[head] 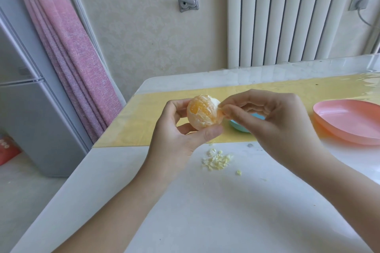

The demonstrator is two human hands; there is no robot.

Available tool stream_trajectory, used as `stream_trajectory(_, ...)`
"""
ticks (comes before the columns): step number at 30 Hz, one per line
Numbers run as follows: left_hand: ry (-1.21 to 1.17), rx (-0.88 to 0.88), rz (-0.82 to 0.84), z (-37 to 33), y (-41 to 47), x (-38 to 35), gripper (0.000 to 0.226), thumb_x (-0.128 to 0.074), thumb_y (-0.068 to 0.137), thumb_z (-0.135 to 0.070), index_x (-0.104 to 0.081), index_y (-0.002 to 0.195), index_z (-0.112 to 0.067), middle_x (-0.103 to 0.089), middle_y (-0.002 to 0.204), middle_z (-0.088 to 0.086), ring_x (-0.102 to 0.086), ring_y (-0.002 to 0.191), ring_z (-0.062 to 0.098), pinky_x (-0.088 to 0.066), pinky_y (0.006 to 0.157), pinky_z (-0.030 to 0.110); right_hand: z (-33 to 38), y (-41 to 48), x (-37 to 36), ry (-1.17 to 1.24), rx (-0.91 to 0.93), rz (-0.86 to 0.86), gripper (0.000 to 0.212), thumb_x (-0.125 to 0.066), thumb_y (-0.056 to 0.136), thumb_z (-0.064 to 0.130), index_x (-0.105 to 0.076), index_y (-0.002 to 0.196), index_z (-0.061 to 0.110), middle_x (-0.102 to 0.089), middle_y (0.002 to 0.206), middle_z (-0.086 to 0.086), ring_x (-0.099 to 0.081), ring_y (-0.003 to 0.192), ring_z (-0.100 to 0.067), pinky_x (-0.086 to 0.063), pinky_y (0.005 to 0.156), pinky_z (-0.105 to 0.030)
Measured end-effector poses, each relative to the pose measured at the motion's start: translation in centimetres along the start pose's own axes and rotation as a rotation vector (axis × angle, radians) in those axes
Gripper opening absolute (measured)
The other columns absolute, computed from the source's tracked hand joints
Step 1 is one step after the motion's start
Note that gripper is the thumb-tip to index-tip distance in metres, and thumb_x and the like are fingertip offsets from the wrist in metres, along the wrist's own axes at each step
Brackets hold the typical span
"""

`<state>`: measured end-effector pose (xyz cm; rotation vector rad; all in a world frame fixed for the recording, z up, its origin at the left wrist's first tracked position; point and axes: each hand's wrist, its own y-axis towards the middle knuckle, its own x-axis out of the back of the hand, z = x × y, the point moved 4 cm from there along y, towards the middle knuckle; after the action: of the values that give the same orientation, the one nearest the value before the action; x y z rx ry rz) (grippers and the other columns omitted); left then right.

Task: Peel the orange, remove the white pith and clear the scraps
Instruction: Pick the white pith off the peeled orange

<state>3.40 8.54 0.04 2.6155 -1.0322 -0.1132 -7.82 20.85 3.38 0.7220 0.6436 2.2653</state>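
Orange, peeled and still partly white, sits in my left hand, held above the near edge of the yellow mat. The thumb curls under it and the fingers wrap round its far side. My right hand is against the orange's right side, thumb and forefinger pinching a strip of pith there, with the other fingers curled. A small heap of scraps lies on the white table just below the hands. A blue bowl is half hidden behind my right hand, and a pink plate is at the right.
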Motion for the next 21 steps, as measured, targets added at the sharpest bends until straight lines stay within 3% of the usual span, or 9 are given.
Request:
stream_trajectory(5, -0.057, 0.008, 0.007, -0.08, 0.21, 0.17, 0.071, -0.088, 0.049, -0.022, -0.058, 0.112, -0.018, -0.068, 0.111, 0.003, -0.071, 0.091, 0.012, -0.051, 0.071, 0.016, -0.32, 0.20, 0.01, 0.181, -0.086, 0.076, 0.013, -0.061, 0.090, 0.013, -0.074, 0.091, 0.017, -0.074, 0.083, 0.003, -0.070, 0.085, -0.012, -0.053, 0.084, -0.023)
stream_trajectory(10, -0.069, -0.009, 0.033, -0.15, 0.16, -0.02, 0.071, -0.090, 0.048, -0.024, -0.059, 0.110, -0.018, -0.069, 0.107, -0.001, -0.071, 0.091, 0.011, -0.052, 0.071, 0.018, 0.16, 0.00, -0.04, 0.170, -0.011, 0.024, 0.017, -0.075, 0.071, 0.029, -0.075, 0.086, 0.020, -0.073, 0.081, 0.006, -0.068, 0.078, -0.011, -0.052, 0.076, -0.021)
stream_trajectory(15, -0.024, -0.035, 0.025, -0.08, -0.05, -0.16, 0.071, -0.087, 0.042, -0.033, -0.057, 0.105, -0.023, -0.069, 0.107, -0.003, -0.071, 0.090, 0.011, -0.054, 0.073, 0.022, 0.16, -0.35, 0.21, -0.025, 0.130, -0.088, 0.009, -0.078, 0.074, 0.023, -0.077, 0.082, 0.021, -0.070, 0.074, 0.008, -0.064, 0.070, -0.009, -0.045, 0.068, -0.012)
stream_trajectory(19, 0.089, -0.061, -0.012, -0.18, -0.20, 0.05, 0.068, -0.087, 0.041, -0.040, -0.055, 0.100, -0.029, -0.067, 0.102, -0.017, -0.071, 0.085, 0.011, -0.056, 0.072, 0.026, 0.37, -0.32, 0.22, -0.306, 0.280, -0.082, 0.009, -0.072, 0.078, 0.024, -0.077, 0.080, 0.017, -0.069, 0.072, 0.005, -0.062, 0.066, -0.007, -0.048, 0.060, -0.018)
stream_trajectory(21, 0.129, -0.056, -0.020, -0.17, -0.24, 0.09, 0.068, -0.087, 0.040, -0.043, -0.054, 0.099, -0.031, -0.066, 0.101, -0.021, -0.071, 0.085, 0.011, -0.057, 0.072, 0.028, 0.46, -0.31, 0.17, -0.398, 0.349, -0.088, 0.010, -0.071, 0.080, 0.023, -0.076, 0.076, 0.015, -0.068, 0.070, 0.005, -0.059, 0.062, -0.005, -0.045, 0.056, -0.013)
